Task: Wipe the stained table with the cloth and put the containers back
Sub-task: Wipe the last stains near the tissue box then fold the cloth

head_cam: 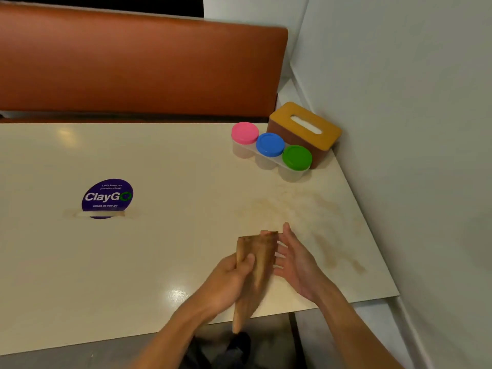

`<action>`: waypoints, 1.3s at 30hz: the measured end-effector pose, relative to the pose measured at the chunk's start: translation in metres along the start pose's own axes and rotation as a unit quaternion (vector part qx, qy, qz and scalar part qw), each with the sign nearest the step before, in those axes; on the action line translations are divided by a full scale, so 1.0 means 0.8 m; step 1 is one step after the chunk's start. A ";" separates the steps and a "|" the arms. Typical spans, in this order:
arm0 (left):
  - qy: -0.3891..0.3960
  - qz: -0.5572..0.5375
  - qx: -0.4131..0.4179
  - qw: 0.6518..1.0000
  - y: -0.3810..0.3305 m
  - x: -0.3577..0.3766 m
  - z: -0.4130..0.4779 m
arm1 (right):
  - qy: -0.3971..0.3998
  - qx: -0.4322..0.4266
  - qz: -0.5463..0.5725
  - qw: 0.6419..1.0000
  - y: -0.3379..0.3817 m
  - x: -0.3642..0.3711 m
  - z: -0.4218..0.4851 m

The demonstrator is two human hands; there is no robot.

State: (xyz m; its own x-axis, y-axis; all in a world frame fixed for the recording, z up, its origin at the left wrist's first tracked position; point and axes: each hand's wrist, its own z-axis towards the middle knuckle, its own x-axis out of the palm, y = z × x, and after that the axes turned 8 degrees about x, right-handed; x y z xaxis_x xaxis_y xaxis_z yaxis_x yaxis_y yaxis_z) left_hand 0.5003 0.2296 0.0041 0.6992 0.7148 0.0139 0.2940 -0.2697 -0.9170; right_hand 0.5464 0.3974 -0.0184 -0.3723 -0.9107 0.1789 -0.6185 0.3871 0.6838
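The left hand [231, 272] grips a folded brown cloth [259, 262] near its middle, with the thumb lying across the front of it. The cloth stands almost upright above the near edge of the table [159, 249], and its lower end hangs below that edge. The right hand [295, 265] is just beside the cloth on its right side. Its fingers are straight and spread and the palm is turned to the cloth; the fingertips seem to touch it, but I cannot tell this for sure. This hand holds nothing. A pale brown stain [292, 206] spreads on the table beyond the hands and to their right, toward the wall [399, 129]. The three containers [270, 155] stand in a row at the far right corner, with a pink lid [245, 133], a blue lid [270, 144] and a green lid [296, 157]. A tissue box [306, 129] with a yellow top is just behind them. A purple sticker [107, 195] is on the left part of the table, and an orange-brown bench [133, 67] is behind it.
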 end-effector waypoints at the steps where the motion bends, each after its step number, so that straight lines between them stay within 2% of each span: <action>1: 0.005 -0.053 -0.006 0.999 -0.008 -0.004 0.005 | 0.027 -0.002 0.028 0.999 -0.002 -0.003 -0.006; 4: 0.031 -0.170 -0.026 0.985 -0.022 0.000 0.022 | 0.079 -0.033 0.029 0.996 -0.008 -0.012 -0.018; 6: 0.050 -0.223 -0.042 0.973 -0.025 0.013 0.031 | 0.086 -0.029 0.024 0.996 -0.005 -0.016 -0.026; 10: 0.062 -0.239 -0.031 0.969 -0.021 0.040 0.050 | 0.008 -0.019 0.005 1.000 0.003 -0.030 -0.034; 12: 0.064 -0.171 0.008 0.983 -0.017 0.042 0.063 | -0.051 -0.031 -0.010 0.998 0.006 -0.038 -0.042; 14: 0.051 -0.050 0.045 0.996 -0.007 0.032 0.077 | -0.113 -0.053 -0.024 0.992 0.008 -0.054 -0.051; 16: 0.016 0.094 0.085 0.992 0.010 0.009 0.094 | -0.180 -0.082 -0.057 0.979 0.010 -0.078 -0.065; 17: -0.003 0.197 0.110 0.974 0.022 -0.008 0.104 | -0.218 -0.103 -0.083 0.967 0.013 -0.093 -0.073; 18: -0.009 0.322 0.121 0.939 0.036 -0.026 0.115 | -0.256 -0.130 -0.119 0.951 0.016 -0.107 -0.080; 20: 0.007 0.540 0.101 0.835 0.063 -0.058 0.132 | -0.312 -0.194 -0.221 0.904 0.018 -0.141 -0.079; 21: 0.027 0.601 0.082 0.795 0.076 -0.066 0.141 | -0.336 -0.215 -0.280 0.873 0.014 -0.163 -0.071; 22: 0.039 0.633 0.070 0.770 0.085 -0.074 0.143 | -0.358 -0.231 -0.346 0.836 0.009 -0.180 -0.060; 24: 0.055 0.643 0.071 0.761 0.096 -0.081 0.142 | -0.413 -0.203 -0.492 0.739 -0.011 -0.209 -0.033; 25: 0.059 0.639 0.076 0.763 0.099 -0.082 0.142 | -0.427 -0.155 -0.542 0.707 -0.022 -0.216 -0.019; 26: 0.063 0.635 0.076 0.766 0.102 -0.079 0.143 | -0.422 -0.102 -0.574 0.694 -0.038 -0.220 -0.008; 28: 0.065 0.634 0.069 0.767 0.104 -0.077 0.144 | -0.394 -0.035 -0.611 0.686 -0.071 -0.215 0.008; 29: 0.068 0.636 0.063 0.766 0.103 -0.077 0.146 | -0.395 -0.027 -0.608 0.688 -0.084 -0.211 0.014; 33: 0.079 0.636 0.058 0.766 0.103 -0.075 0.149 | -0.438 -0.040 -0.523 0.730 -0.092 -0.198 0.024; 39: 0.087 0.638 0.047 0.764 0.101 -0.072 0.145 | -0.458 -0.079 -0.480 0.744 -0.122 -0.141 0.019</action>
State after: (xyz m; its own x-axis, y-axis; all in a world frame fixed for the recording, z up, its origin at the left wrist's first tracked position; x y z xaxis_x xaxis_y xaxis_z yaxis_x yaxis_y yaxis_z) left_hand 0.4081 0.2416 -0.1169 0.4559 -0.1899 -0.8695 -0.7417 -0.6211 -0.2532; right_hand 0.6383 0.4647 -0.1160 -0.1715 -0.2483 -0.9534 -0.8409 -0.4673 0.2730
